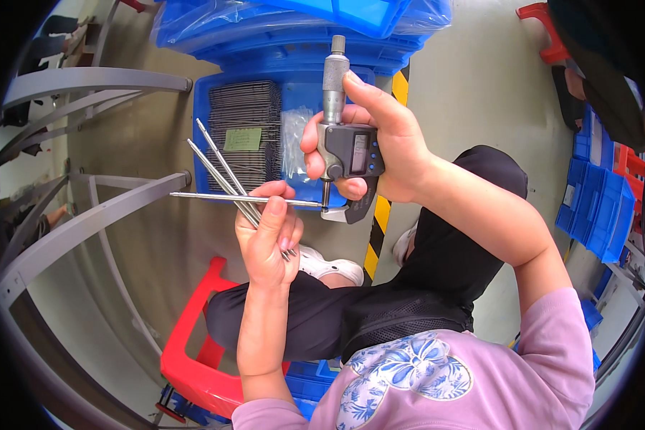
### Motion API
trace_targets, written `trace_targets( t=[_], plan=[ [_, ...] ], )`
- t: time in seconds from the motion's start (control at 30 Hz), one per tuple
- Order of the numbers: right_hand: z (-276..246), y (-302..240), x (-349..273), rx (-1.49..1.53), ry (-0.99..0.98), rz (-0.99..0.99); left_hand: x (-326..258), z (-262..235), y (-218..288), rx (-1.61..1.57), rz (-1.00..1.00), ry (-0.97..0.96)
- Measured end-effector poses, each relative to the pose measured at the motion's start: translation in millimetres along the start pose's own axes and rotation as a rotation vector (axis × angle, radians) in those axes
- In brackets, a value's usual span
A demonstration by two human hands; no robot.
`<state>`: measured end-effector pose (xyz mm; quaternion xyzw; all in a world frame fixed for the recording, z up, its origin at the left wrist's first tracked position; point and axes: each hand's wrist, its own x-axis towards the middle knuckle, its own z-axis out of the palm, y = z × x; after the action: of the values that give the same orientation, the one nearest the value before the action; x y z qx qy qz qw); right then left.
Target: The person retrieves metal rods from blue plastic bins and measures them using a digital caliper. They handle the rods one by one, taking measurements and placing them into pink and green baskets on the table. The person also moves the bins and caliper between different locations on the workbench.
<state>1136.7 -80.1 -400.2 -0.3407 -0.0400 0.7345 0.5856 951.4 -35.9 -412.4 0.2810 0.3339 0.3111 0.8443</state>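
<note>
My right hand (380, 140) grips a digital micrometer (345, 150), its thimble pointing up and my thumb resting on the thimble. My left hand (269, 240) holds several thin metal rods (218, 168) fanned out to the upper left. One rod (229, 197) lies level between my thumb and forefinger, and its right tip sits in the micrometer's jaw. Both hands are held in front of me above my lap.
A blue crate (301, 89) on the floor below holds rows of dark rods, a green slip and a clear plastic bag. More blue crates are stacked behind it and at the right (595, 208). I sit on a red stool (193, 358). Grey metal frames (86, 215) stand at left.
</note>
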Motion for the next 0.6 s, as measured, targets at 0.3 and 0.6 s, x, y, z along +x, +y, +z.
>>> trace_targets(
  t=[0.3,0.6],
  plan=[
    [-3.0,0.1,3.0,0.021,0.017,0.032,0.0,-1.8,2.6,-0.010,-0.046,0.019],
    [-5.0,-2.5,1.5,0.099,-0.019,0.090,-1.3,-5.6,7.5,-0.052,-0.045,-0.050]
  ],
)
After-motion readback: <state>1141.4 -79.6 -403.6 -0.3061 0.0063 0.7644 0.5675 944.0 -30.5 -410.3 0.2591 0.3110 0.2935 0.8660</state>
